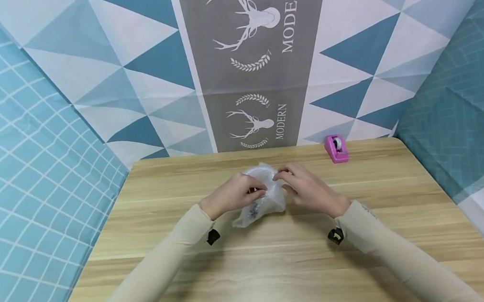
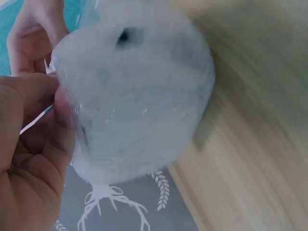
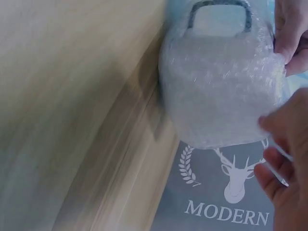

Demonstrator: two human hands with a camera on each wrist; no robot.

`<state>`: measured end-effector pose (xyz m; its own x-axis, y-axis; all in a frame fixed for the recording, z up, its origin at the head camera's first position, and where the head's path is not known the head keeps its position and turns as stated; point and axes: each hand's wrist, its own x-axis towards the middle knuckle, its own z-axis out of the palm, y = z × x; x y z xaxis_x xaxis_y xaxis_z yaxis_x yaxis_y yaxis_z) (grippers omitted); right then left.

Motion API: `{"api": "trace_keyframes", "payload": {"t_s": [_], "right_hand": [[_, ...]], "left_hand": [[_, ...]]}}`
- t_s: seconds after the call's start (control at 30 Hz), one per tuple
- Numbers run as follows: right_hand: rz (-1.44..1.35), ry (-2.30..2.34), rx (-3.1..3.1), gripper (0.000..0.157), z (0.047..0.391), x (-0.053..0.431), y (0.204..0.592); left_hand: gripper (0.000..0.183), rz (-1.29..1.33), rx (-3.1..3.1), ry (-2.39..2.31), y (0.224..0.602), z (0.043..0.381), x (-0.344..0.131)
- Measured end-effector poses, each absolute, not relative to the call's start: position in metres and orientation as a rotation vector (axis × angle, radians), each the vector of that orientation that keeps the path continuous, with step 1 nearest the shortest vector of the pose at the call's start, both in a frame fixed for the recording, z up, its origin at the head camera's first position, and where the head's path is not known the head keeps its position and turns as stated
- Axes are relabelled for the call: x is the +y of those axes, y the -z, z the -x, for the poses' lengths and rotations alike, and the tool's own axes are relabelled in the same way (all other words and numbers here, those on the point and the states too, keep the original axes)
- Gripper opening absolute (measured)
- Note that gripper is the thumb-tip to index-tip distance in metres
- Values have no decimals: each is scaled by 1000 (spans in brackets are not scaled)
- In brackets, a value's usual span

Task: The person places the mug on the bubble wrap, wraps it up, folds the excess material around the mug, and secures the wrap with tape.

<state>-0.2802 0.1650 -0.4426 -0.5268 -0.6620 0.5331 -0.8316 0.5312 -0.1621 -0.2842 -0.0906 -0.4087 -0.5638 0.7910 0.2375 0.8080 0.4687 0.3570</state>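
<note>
While the left hand [image 1: 239,192] pinches the edge of the bubble-wrapped bundle [image 1: 268,204] between thumb and fingers, the right hand [image 1: 307,188] is just beside the wrap. Its grip is half spread, with bent fingers and the thumb apart from them, and it seems to have hold of nothing. The bundle is between both hands, toward the far side of the table [image 1: 253,274]; in the right wrist view a dark, curved handle [image 3: 220,3] shows on it. A pink tape dispenser [image 1: 337,149] stands near the far right corner.
</note>
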Motion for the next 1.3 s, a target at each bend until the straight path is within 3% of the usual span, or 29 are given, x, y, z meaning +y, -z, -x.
{"api": "trace_keyframes", "payload": {"t_s": [0.13,0.33,0.53,0.8,1.1,1.3], "right_hand": [[-1243,-661,-2334,21,276,163,443],[-1304,-685,-2355,28,272,159,441],[-1276,-632,-2370,29,272,152,441],[-1276,-723,-2392,16,271,146,440],[-1261,-921,-2496,3,269,141,434],[-1188,-1067,-2495,4,270,139,437]], "left_hand": [[11,1383,-2693,761,410,284,-91],[8,1264,-2674,895,412,283,-98],[9,1415,-2546,451,403,284,-103],[43,1457,-2668,395,395,284,-115],[26,1446,-2359,581,422,293,-123],[36,1421,-2252,562,430,292,-119]]}}
